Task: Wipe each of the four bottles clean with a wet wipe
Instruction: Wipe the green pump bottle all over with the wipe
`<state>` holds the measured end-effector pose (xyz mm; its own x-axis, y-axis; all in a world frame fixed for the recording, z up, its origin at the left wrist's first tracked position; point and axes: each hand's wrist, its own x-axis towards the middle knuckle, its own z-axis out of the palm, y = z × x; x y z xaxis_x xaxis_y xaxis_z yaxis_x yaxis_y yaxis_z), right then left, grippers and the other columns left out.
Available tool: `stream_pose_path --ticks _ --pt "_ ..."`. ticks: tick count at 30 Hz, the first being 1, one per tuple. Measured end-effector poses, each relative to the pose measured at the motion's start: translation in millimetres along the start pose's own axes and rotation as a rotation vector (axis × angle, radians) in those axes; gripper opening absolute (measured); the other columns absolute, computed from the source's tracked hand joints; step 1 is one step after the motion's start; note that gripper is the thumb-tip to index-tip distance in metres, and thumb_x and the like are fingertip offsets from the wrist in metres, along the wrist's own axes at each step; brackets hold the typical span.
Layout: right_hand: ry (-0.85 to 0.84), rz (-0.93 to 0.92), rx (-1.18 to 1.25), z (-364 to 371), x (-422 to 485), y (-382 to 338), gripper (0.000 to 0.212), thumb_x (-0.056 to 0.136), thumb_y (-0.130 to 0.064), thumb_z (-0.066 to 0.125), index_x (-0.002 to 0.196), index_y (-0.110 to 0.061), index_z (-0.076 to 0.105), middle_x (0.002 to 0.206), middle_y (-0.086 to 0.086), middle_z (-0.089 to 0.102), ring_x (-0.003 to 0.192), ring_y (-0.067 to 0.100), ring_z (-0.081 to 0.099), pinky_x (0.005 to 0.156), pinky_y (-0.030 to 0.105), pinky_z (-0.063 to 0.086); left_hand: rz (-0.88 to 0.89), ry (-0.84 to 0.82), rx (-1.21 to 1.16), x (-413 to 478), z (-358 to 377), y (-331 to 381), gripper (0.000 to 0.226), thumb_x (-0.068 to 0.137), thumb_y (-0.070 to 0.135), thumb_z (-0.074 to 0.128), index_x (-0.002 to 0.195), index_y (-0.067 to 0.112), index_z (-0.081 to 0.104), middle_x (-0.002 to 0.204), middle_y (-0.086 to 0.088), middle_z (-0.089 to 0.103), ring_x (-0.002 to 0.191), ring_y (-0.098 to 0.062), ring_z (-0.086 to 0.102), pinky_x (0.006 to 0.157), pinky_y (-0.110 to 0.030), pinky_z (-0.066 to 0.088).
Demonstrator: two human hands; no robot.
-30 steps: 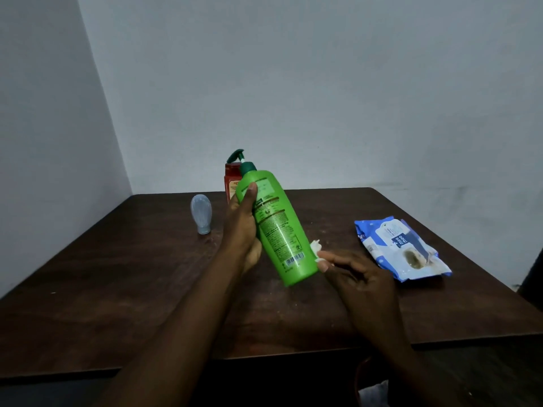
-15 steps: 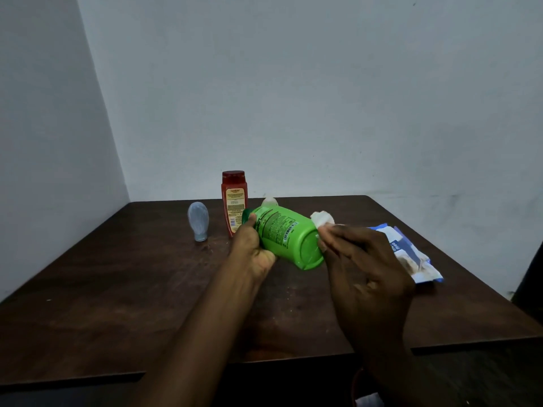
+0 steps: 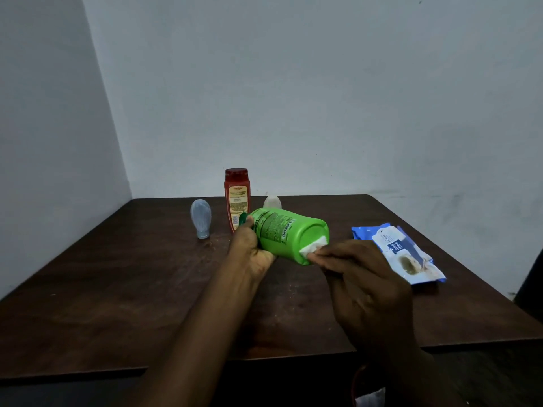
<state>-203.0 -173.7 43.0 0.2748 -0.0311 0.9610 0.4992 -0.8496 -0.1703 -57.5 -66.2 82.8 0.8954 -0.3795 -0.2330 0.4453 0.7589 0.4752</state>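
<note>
My left hand (image 3: 252, 250) grips a green pump bottle (image 3: 286, 233) near its neck and holds it on its side above the table, base toward me. My right hand (image 3: 364, 277) pinches a white wet wipe (image 3: 313, 247) and presses it against the lower right rim of the bottle's base. A red bottle (image 3: 236, 198) stands upright behind it. A small grey-blue bottle (image 3: 201, 217) stands on its cap to the left. The rounded top of a white bottle (image 3: 272, 202) shows behind the green one.
A blue and white wet wipe pack (image 3: 402, 254) lies at the right on the dark wooden table (image 3: 117, 289). White walls meet in a corner behind the table at the left. The table's front edge runs below my forearms.
The green bottle went from nearly upright to lying on its side with its base toward me. My right hand brought the wipe from beside the bottle onto the base and slid it lower.
</note>
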Motion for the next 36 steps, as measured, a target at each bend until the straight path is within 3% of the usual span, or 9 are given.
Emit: stream_pose_path --ticks 7,10,15,20,23,25,26,30,36 --pt "0.072 0.167 0.05 1.1 28.6 0.3 0.026 0.086 0.005 0.07 0.109 -0.006 0.074 0.105 0.006 0.069 0.101 0.009 0.065 0.088 0.022 0.05 -0.01 0.002 0.022 1.9 -0.4 -4.9 0.041 0.111 0.025 0.033 0.141 0.002 0.048 0.145 -0.019 0.055 0.136 -0.031 0.052 0.114 -0.052 0.037" --pt "0.025 0.084 0.029 5.2 30.5 -7.3 0.025 0.086 0.005 0.069 0.108 -0.005 0.074 0.107 0.007 0.068 0.101 0.019 0.064 0.087 0.03 0.052 -0.023 0.021 0.061 0.6 -0.6 -6.4 0.043 0.111 0.028 0.033 0.142 0.002 0.046 0.146 -0.02 0.054 0.136 -0.033 0.052 0.105 -0.053 0.04" --pt "-0.076 -0.109 0.041 15.6 13.2 -15.9 0.021 0.081 0.011 0.07 0.098 0.0 0.077 0.104 0.008 0.072 0.094 0.024 0.062 0.088 0.028 0.05 -0.038 0.021 0.095 3.2 -3.6 -3.3 0.049 0.11 0.031 0.032 0.148 0.001 0.041 0.151 -0.025 0.047 0.14 -0.038 0.045 0.112 -0.055 0.033" --pt "-0.137 -0.17 0.085 7.7 -3.9 -1.5 0.025 0.076 0.013 0.072 0.094 -0.002 0.078 0.101 0.004 0.073 0.089 0.024 0.061 0.083 0.028 0.05 -0.024 0.064 0.109 0.4 -3.1 -0.1 0.047 0.111 0.03 0.034 0.147 0.002 0.043 0.146 -0.023 0.053 0.136 -0.035 0.05 0.093 -0.053 0.042" --pt "-0.132 -0.09 0.003 0.7 -7.2 12.3 0.023 0.077 0.013 0.069 0.091 -0.003 0.078 0.099 0.002 0.073 0.089 0.023 0.061 0.083 0.029 0.05 -0.042 0.014 0.015 -0.7 -2.6 1.5 0.038 0.111 0.026 0.031 0.129 0.002 0.056 0.146 -0.02 0.054 0.137 -0.031 0.05 0.111 -0.052 0.038" --pt "-0.042 0.033 -0.057 -7.3 -5.4 21.0 0.018 0.08 0.005 0.068 0.092 -0.005 0.078 0.096 0.003 0.072 0.09 0.021 0.065 0.086 0.028 0.05 -0.054 0.007 -0.01 -0.2 -3.0 1.3 0.036 0.111 0.025 0.031 0.106 0.001 0.058 0.145 -0.02 0.055 0.137 -0.031 0.052 0.114 -0.053 0.036" --pt "0.018 0.11 -0.052 -11.8 -3.6 23.5 0.017 0.082 0.0 0.068 0.094 -0.007 0.077 0.096 0.001 0.072 0.093 0.018 0.067 0.088 0.024 0.05 -0.053 0.009 -0.017 0.2 -3.3 1.2 0.035 0.111 0.025 0.032 0.106 0.001 0.058 0.145 -0.02 0.055 0.136 -0.032 0.052 0.114 -0.054 0.036" --pt "0.159 0.246 0.051 -19.0 6.0 13.8 0.017 0.087 -0.01 0.07 0.103 -0.015 0.075 0.103 -0.008 0.072 0.101 0.008 0.067 0.091 0.022 0.048 -0.05 0.012 -0.054 3.1 -3.5 -0.9 0.039 0.111 0.025 0.033 0.145 0.008 0.041 0.145 -0.019 0.056 0.135 -0.03 0.054 0.114 -0.055 0.037" --pt "-0.008 0.108 0.101 -6.7 28.7 -2.2 0.029 0.088 -0.002 0.068 0.115 -0.01 0.072 0.118 -0.003 0.07 0.112 0.018 0.063 0.096 0.033 0.049 -0.054 0.028 0.038 6.6 -4.3 -6.7 0.045 0.111 0.028 0.034 0.148 0.005 0.038 0.142 -0.021 0.057 0.133 -0.033 0.055 0.103 -0.056 0.042"
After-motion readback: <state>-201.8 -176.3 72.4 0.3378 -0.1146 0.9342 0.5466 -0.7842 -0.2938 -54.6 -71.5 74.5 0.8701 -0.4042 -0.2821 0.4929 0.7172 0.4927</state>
